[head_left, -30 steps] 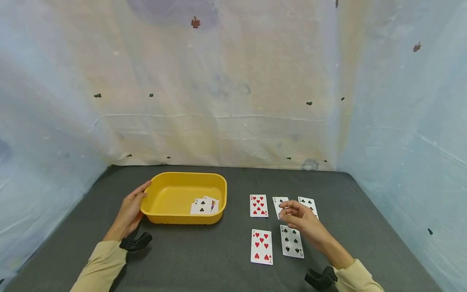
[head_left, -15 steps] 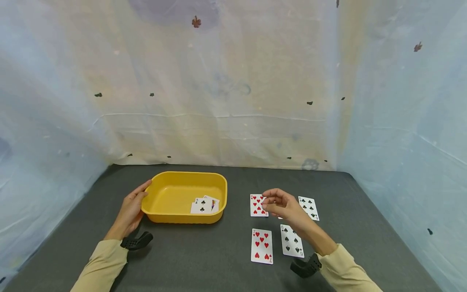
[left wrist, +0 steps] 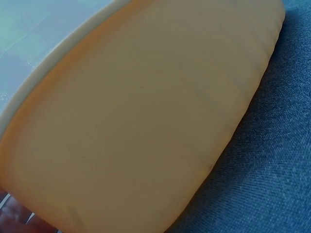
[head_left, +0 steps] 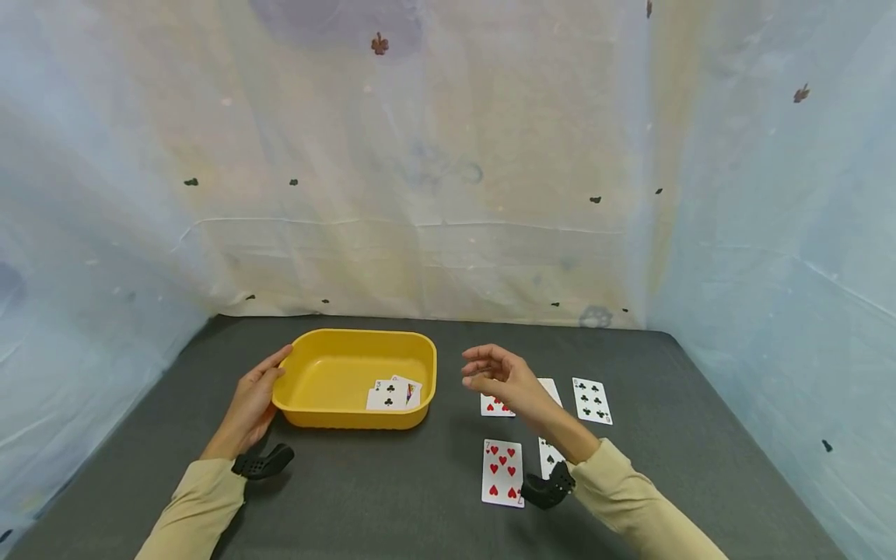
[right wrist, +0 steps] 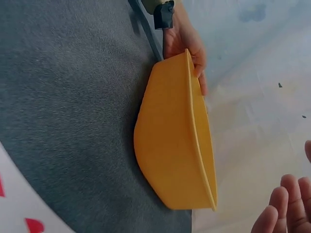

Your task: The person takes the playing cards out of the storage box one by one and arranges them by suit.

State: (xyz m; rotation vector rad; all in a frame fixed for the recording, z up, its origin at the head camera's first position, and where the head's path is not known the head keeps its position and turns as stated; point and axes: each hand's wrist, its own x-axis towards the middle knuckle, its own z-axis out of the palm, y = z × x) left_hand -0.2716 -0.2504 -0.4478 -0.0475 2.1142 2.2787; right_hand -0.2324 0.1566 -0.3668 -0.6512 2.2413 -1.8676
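Observation:
My left hand point(head_left: 246, 404) grips the left rim of a yellow plastic tray point(head_left: 329, 420), thumb and fingers at its edge. A three of clubs point(head_left: 381, 400) and a face card point(head_left: 414, 394) lie overlapping in the tray's right part. My right hand point(head_left: 505, 383) hovers right of the tray with loosely bent fingers point(right wrist: 291, 201) and nothing between them. Below it, an eight of hearts point(head_left: 498, 408) and another playing card point(head_left: 551, 387) are partly covered. Nearer me lie a seven of hearts point(head_left: 502, 472) and a six of spades point(head_left: 549, 457), the latter partly behind the wrist.
A six of clubs point(head_left: 592, 401) lies at the right of the back row of cards. Dark grey cloth covers the table point(head_left: 378, 498). A pale patterned curtain point(head_left: 420, 194) rises along the back and both sides.
My right hand has moved left from over the back row of cards toward the tray, with nothing in it. The left hand, tray and cards have stayed in place.

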